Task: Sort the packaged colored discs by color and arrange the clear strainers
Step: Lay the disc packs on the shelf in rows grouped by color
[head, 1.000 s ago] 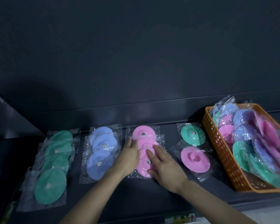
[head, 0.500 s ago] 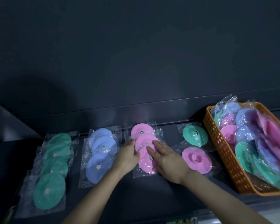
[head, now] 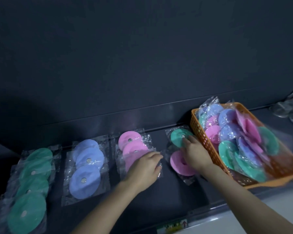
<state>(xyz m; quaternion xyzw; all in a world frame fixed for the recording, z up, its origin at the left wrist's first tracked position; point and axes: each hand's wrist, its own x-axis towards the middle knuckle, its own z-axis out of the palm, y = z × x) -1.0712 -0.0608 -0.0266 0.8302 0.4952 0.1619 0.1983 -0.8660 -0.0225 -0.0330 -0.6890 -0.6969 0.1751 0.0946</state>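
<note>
Right hand (head: 195, 156) on green disc (head: 176, 137) (by basket (head: 198, 130)), left hand (head: 142, 169) apart

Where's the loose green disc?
Head view, right of centre: the loose green disc lies beside the orange basket, behind the loose pink disc, touched by the right hand.

You are facing matt, soft-looking plastic discs (head: 84, 181), each showing a small shiny metal-like centre, sealed in glossy, crinkly clear film (head: 66, 200). The orange basket (head: 203, 139) is looking like hard perforated plastic; the dark counter (head: 176, 200) is lying smooth and matt.
</note>
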